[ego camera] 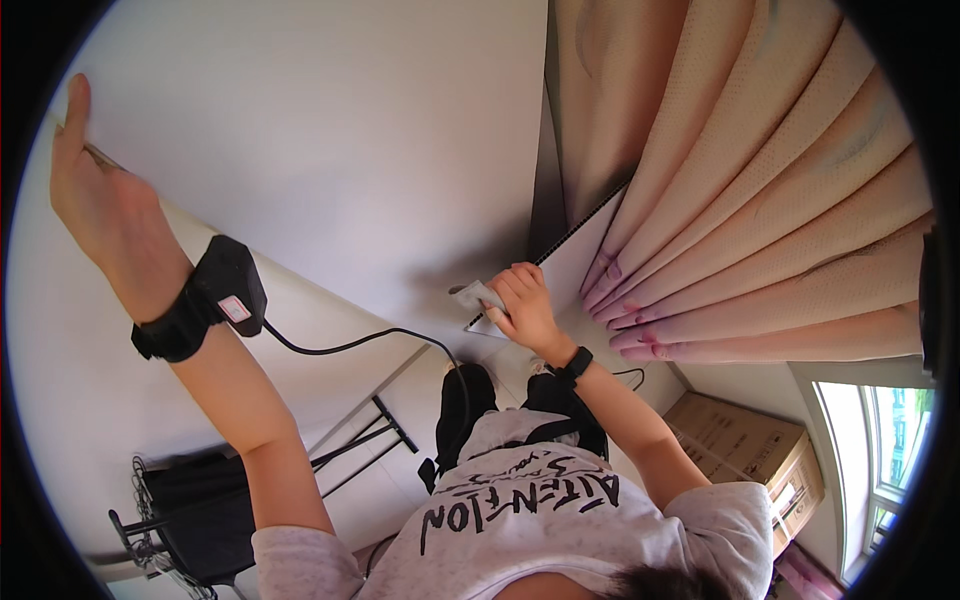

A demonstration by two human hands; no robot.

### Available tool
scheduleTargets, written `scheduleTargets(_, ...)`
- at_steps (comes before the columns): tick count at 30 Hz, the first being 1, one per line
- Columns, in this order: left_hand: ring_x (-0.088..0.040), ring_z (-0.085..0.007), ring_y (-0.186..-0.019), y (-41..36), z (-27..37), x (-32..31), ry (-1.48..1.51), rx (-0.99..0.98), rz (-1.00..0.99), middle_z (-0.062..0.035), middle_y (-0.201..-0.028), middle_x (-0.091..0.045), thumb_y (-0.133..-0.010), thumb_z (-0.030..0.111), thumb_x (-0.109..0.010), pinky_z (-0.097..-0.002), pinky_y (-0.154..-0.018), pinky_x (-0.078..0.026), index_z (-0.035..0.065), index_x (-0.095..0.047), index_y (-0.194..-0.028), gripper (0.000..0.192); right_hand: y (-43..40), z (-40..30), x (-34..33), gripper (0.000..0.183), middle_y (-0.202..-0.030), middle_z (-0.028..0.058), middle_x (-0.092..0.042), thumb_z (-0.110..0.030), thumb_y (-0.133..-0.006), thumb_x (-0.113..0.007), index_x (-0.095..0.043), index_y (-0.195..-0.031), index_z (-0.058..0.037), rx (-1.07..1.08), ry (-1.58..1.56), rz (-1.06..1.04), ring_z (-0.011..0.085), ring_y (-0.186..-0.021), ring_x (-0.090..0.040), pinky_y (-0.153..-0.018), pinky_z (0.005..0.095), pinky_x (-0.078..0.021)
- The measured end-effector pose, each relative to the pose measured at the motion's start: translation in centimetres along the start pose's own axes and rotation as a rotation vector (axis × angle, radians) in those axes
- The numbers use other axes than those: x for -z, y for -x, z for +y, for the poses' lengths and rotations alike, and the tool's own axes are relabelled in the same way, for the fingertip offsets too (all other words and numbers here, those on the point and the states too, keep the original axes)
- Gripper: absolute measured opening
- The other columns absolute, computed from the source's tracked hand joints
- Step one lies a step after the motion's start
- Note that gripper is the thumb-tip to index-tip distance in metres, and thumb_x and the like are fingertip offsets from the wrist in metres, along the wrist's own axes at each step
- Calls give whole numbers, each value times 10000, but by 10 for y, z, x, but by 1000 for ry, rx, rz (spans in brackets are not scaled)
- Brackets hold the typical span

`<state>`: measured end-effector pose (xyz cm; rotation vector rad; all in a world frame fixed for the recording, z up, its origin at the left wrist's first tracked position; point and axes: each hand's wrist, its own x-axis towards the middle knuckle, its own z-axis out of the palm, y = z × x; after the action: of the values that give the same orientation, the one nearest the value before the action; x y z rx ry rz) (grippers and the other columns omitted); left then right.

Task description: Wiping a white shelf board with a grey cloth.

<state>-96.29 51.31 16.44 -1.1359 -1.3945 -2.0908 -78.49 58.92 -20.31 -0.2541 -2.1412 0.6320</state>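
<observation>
My left hand (112, 187) is raised at the far left, beside the slanting edge of a large white panel (360, 135). One digit points up; the other fingers are mostly hidden, so whether they grip the edge is unclear. A black strapped device (229, 289) with a cable sits on that wrist. My right hand (525, 304) is closed around a bunched grey cloth (474, 295). It rests at the dark, dotted edge of a white board (581, 244), beside the large panel.
Pleated beige curtains (735, 187) hang at the right, over the board's far end. A cardboard box (739, 439) stands near the window (896, 450). At lower left are a black-framed rack (394, 424) and wire hangers (142, 517). A black cable (360, 341) runs from my left wrist.
</observation>
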Motion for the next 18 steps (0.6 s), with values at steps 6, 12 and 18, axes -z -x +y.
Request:
scheduleTargets(6,-545,-186,-935,2,-3,1,11,74,15,-99,-988,-573,-850,191,-591,-309,-813,-425,-24,-525,-983,261,1,2,-5,205,-788,91,-505,-216,-706,-584,-539,-811,-46,-5,10,8,293,-827,-482,-838,402,-363)
scheduleTargets(12,-566,-177,-807,-4,-15,23,62,30,99,-88,-894,-581,-798,115,-646,-299,-715,-469,-6,-523,-884,193,-12,6,-9,169,-818,82,-528,-157,-709,-568,-557,-834,-43,29,-4,13,283,-822,-482,-845,423,-351)
scheduleTargets(18,-553,-155,-805,-13,-32,28,131,16,32,-72,-879,-576,-786,89,-660,-282,-722,-455,3,-493,-868,204,-30,9,-27,130,-764,84,-487,-145,-709,-576,-545,-789,-47,-29,50,34,280,-773,-465,-809,400,-356)
